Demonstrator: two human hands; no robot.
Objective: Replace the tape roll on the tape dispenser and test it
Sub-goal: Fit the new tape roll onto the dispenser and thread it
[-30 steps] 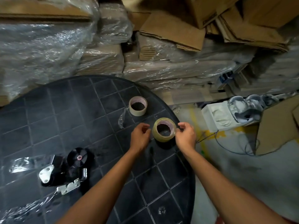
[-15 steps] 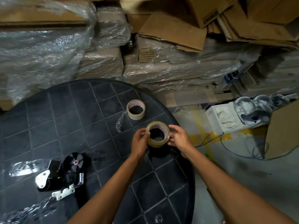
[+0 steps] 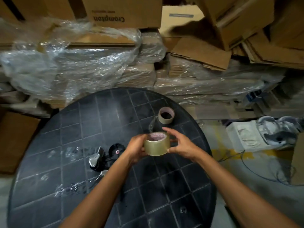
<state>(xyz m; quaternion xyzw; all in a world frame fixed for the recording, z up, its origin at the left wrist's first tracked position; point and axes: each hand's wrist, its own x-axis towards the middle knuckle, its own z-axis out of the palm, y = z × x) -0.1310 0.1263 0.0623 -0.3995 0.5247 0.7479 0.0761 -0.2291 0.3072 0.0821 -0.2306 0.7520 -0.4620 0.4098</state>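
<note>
A full roll of clear tape [image 3: 157,145] is held above the round black table [image 3: 79,122], its tape face turned toward me. My left hand [image 3: 135,149] grips its left side. My right hand [image 3: 180,144] holds its right side, fingers spread around the rim. The black tape dispenser [image 3: 105,155] with a metal blade plate and an empty hub lies on the table just left of my left hand. A near-empty tape core [image 3: 166,115] stands on the table behind the roll, with a loose strip of clear tape trailing from it.
Crumpled clear tape scraps [image 3: 72,188] lie on the table's left part. Plastic-wrapped cardboard stacks [image 3: 85,69] and boxes [image 3: 125,12] crowd the far side. A white box with wrapped items [image 3: 256,137] and cables sits on the floor to the right.
Both hands have turned the roll from hole-facing-me to side-facing-me and brought it left, nearer the dispenser. The view has tilted up and shifted.
</note>
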